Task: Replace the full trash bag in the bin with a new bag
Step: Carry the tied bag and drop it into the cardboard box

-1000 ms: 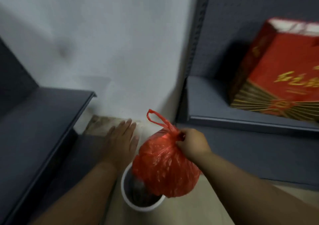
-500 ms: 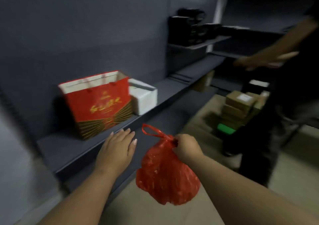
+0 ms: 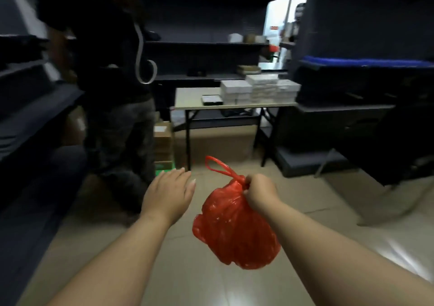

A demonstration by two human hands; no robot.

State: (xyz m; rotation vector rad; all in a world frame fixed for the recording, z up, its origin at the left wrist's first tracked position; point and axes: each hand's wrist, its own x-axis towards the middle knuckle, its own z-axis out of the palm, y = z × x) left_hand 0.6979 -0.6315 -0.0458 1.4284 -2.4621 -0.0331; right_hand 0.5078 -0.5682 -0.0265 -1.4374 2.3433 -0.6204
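Red plastic trash bag, full, knotted: gripped at neck by right hand, hanging above floor. Left hand beside it, fingers extended, holding nothing.

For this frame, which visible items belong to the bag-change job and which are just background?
Part of the job:
- red bag, full and tied, hanging off the floor
- right hand, gripping the bag's neck
- left hand, open and holding nothing

Just lying about:
- folding table
- white boxes stacked on the table
- cardboard boxes on the floor
- another person, standing to the left
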